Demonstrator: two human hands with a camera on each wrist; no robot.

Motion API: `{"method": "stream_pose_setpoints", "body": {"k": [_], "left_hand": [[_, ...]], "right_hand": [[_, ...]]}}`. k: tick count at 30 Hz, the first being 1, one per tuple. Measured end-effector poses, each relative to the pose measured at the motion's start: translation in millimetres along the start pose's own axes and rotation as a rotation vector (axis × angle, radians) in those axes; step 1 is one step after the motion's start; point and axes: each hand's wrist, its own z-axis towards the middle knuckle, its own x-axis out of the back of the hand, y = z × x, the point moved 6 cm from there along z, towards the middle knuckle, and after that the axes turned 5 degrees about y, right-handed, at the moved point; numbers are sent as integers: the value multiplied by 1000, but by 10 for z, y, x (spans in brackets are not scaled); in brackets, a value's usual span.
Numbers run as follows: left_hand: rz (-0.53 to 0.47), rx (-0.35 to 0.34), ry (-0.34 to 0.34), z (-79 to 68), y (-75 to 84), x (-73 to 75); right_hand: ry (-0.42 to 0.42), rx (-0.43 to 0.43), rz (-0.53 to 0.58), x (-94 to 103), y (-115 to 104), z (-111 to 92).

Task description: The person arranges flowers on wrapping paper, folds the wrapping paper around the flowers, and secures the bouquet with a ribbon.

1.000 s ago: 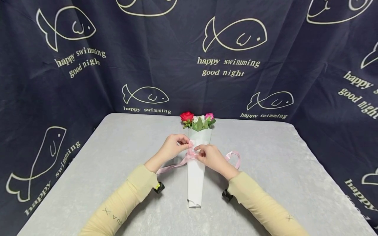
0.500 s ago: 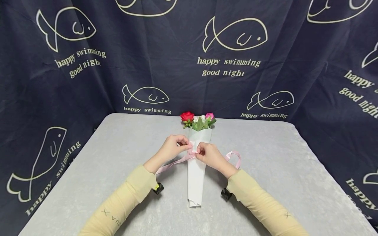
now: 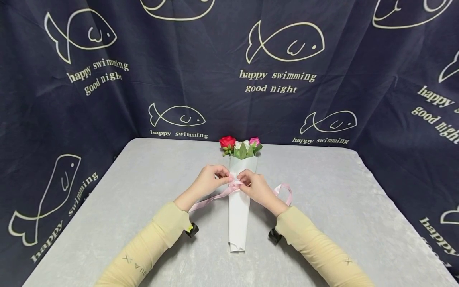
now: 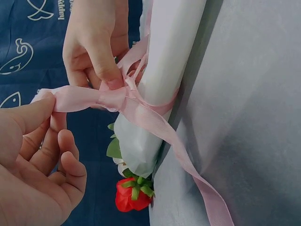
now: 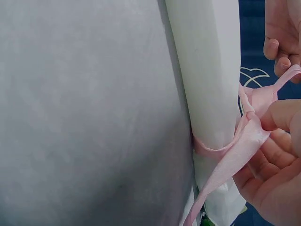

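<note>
A bouquet in a white paper wrap (image 3: 238, 223) lies on the table, flower heads pointing away from me. A pink ribbon (image 4: 155, 127) circles the wrap and gathers in a knot (image 4: 113, 99) at its front. My left hand (image 3: 211, 177) pinches the end of a ribbon loop (image 4: 75, 98) between thumb and finger and pulls it taut, away from the paper. Beside the knot, my right hand (image 5: 277, 165) pinches the ribbon, its thumb right at the knot in the left wrist view. One loose ribbon tail trails left, and another curls (image 3: 285, 191) beyond the right wrist.
A red rose (image 3: 227, 141), a white flower (image 3: 242, 144) and a pink one (image 3: 254, 141) top the bouquet among green leaves. Grey cloth covers the table (image 3: 150, 171). A dark blue curtain (image 3: 222, 71) with fish drawings hangs behind and at both sides.
My right hand has moved slightly up along the wrap, its fingers shifting around the ribbon at the knot. The left hand keeps its pinch, nearly still.
</note>
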Motion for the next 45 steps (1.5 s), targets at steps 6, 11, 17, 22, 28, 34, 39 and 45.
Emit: {"method": "stream_pose_setpoints", "body": {"k": [6, 11, 17, 22, 28, 34, 39, 45], "left_hand": [[-3, 12, 4, 0, -4, -4], [-11, 10, 3, -4, 10, -3], [-14, 13, 4, 7, 4, -2], [-15, 22, 16, 17, 9, 13], [-22, 16, 21, 9, 9, 33], [-11, 9, 12, -11, -17, 29], [-10, 11, 0, -49, -58, 29], [-12, 28, -7, -91, -107, 46]], "right_hand": [[2, 6, 5, 3, 18, -7], [20, 39, 19, 18, 16, -11], [3, 58, 33, 12, 3, -27], [2, 38, 36, 25, 1, -26], [1, -33, 65, 35, 52, -24], [-17, -23, 98, 55, 46, -30], [-10, -42, 119, 143, 59, -52], [-3, -40, 86, 276, 135, -74]]}}
